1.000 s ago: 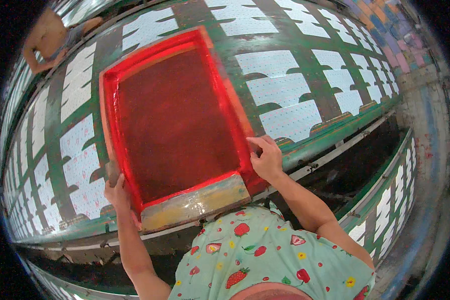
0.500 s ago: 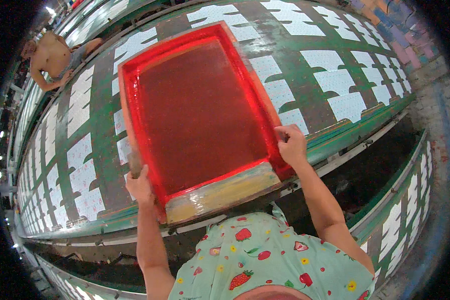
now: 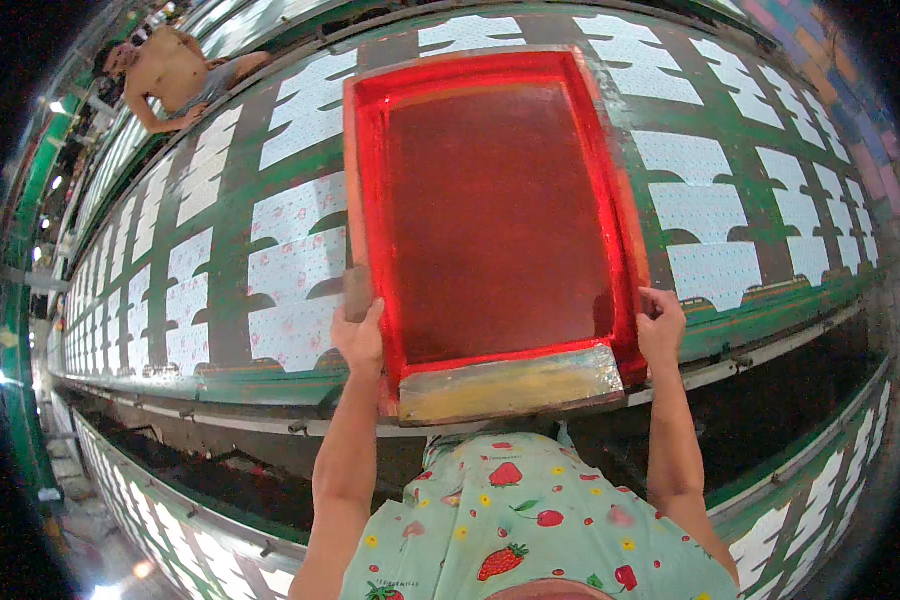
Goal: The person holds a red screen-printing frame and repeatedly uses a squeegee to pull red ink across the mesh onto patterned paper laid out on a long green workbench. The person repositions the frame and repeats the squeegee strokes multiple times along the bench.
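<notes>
A large screen-printing frame (image 3: 615,215) with bright red ink along its inner walls lies in front of me over the green printing table. Its dark red mesh (image 3: 495,220) fills the middle, and a yellowish, tape-like strip (image 3: 510,385) covers the near end. My left hand (image 3: 358,338) is closed on the lower left side of the frame, thumb on top. On the lower right side, my right hand (image 3: 661,325) grips the frame with curled fingers. Whether the frame touches the table, I cannot tell.
White, patterned cut fabric pieces (image 3: 705,215) lie in rows along the long green table (image 3: 232,208). A rail (image 3: 290,425) runs along its near edge. Behind me stands another table with pieces (image 3: 820,510). Across the table at far left, a person (image 3: 170,75) leans on the edge.
My view has shifted along the table and turned. The frame, tilted before, now sits straighter in front of me, with both hands still holding its sides.
</notes>
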A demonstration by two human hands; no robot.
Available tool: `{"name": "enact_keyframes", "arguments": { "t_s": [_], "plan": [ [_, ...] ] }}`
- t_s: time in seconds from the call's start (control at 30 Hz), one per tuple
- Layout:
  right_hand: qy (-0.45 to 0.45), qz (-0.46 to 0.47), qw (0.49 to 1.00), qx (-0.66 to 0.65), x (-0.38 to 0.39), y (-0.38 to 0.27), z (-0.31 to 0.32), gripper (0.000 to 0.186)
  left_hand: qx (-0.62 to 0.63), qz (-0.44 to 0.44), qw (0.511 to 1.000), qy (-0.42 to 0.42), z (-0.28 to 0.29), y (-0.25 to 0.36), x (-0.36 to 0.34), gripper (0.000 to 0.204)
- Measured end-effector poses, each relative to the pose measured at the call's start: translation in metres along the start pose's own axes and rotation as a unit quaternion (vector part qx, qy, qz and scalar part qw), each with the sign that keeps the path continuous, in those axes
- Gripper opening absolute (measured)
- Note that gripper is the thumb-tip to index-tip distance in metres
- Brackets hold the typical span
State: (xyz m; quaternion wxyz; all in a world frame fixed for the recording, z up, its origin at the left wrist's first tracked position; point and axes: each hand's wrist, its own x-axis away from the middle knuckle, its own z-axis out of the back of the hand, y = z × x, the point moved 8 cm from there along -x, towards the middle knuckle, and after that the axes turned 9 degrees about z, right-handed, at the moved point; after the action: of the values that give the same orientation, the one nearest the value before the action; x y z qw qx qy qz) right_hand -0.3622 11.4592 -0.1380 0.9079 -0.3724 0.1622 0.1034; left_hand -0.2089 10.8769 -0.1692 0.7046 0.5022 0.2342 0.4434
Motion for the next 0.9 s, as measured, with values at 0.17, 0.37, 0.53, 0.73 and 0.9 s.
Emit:
{"name": "enact_keyframes", "arguments": {
  "t_s": [0.17, 0.37, 0.53, 0.73, 0.9],
  "plan": [
    [-0.027, -0.008, 0.999, -0.024, -0.002, 0.024, 0.008, 0.048, -0.061, -0.014, 0.998, 0.011, -0.008, 0.009, 0.012, 0.049],
    [-0.026, 0.001, 0.996, -0.082, 0.002, 0.029, 0.002, 0.053, -0.166, -0.034, 0.985, 0.022, -0.009, 0.008, 0.008, 0.058],
    [-0.049, 0.030, 0.998, 0.025, -0.001, 0.004, 0.005, 0.058, -0.192, -0.045, 0.980, 0.038, -0.014, 0.007, 0.007, 0.057],
    [-0.196, 0.221, 0.954, 0.053, 0.049, -0.125, 0.005, 0.057, -0.196, -0.010, 0.980, 0.020, -0.020, -0.001, 0.002, 0.053],
    [-0.350, 0.362, 0.864, -0.004, 0.108, -0.210, -0.045, 0.059, -0.169, 0.017, 0.986, -0.006, -0.024, -0.002, 0.002, 0.052]
  ]
}}
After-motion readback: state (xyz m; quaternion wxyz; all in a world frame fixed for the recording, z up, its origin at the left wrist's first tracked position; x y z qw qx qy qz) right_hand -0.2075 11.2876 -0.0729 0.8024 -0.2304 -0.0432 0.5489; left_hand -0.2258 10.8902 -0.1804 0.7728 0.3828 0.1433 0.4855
